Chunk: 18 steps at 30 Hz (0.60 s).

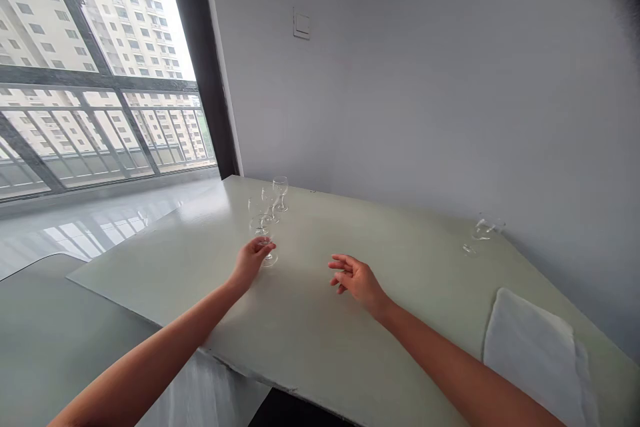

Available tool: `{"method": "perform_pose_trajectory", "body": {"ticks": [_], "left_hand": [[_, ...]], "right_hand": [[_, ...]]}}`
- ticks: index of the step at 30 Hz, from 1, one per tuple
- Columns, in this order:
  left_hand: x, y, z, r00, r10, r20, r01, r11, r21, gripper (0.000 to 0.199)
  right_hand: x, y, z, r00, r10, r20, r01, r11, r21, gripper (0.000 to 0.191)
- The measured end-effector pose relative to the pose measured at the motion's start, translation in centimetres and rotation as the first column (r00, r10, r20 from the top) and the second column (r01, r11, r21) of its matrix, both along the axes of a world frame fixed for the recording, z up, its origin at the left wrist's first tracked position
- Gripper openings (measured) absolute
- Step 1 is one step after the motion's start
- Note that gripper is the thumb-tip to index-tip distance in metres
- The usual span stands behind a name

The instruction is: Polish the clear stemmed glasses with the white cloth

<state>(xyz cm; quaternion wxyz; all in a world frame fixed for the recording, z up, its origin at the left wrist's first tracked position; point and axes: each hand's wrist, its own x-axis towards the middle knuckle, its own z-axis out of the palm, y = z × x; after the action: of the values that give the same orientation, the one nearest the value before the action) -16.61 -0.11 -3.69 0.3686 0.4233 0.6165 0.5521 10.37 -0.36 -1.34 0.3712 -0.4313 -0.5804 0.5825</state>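
Observation:
My left hand [253, 260] is closed on a clear stemmed glass [270, 258], its fingers at the stem and lower bowl. The foot of this glass shows just beside my fingertips, at or close to the tabletop. Behind it a row of similar glasses runs toward the wall, with one glass [271, 203] in the middle and another glass [281, 192] farthest back. They overlap and are see-through, so their edges are hard to separate. Over the middle of the table, my right hand [357, 280] holds nothing, its fingers apart and slightly curled.
The pale green table [410, 347] reaches to the grey wall. At its far right a clear glass [485, 230] appears tilted. A folded white cloth [533, 347] lies near the right edge. A large window [100, 80] is at the left, a light switch [301, 24] on the wall.

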Motion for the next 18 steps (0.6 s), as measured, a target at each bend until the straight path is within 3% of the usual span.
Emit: {"method": "perform_pose_trajectory", "body": {"ticks": [4, 9, 11, 14, 18], "left_hand": [[-4.0, 0.3, -0.6, 0.989, 0.121, -0.080, -0.120, 0.993, 0.022, 0.051], [-5.2, 0.8, -0.6, 0.982, 0.145, -0.117, -0.142, 0.989, 0.033, 0.053], [-5.3, 1.2, -0.9, 0.970, 0.162, -0.183, -0.160, 0.987, 0.027, 0.050], [-5.6, 1.9, -1.5, 0.928, 0.204, -0.311, -0.204, 0.978, 0.033, 0.043], [-6.1, 2.2, -2.2, 0.874, 0.260, -0.410, -0.259, 0.964, 0.061, 0.046]], "right_hand": [[4.2, 1.3, 0.4, 0.985, -0.167, 0.046, 0.167, 0.986, 0.018, 0.032], [10.1, 3.8, -0.6, 0.918, -0.397, 0.012, 0.396, 0.917, 0.045, 0.029], [12.8, 5.1, -1.3, 0.838, -0.545, -0.028, 0.545, 0.838, 0.004, 0.026], [17.0, 7.0, -2.4, 0.676, -0.737, -0.035, 0.733, 0.676, -0.080, 0.023], [22.0, 9.5, -3.7, 0.463, -0.886, 0.005, 0.883, 0.461, -0.090, 0.025]]}}
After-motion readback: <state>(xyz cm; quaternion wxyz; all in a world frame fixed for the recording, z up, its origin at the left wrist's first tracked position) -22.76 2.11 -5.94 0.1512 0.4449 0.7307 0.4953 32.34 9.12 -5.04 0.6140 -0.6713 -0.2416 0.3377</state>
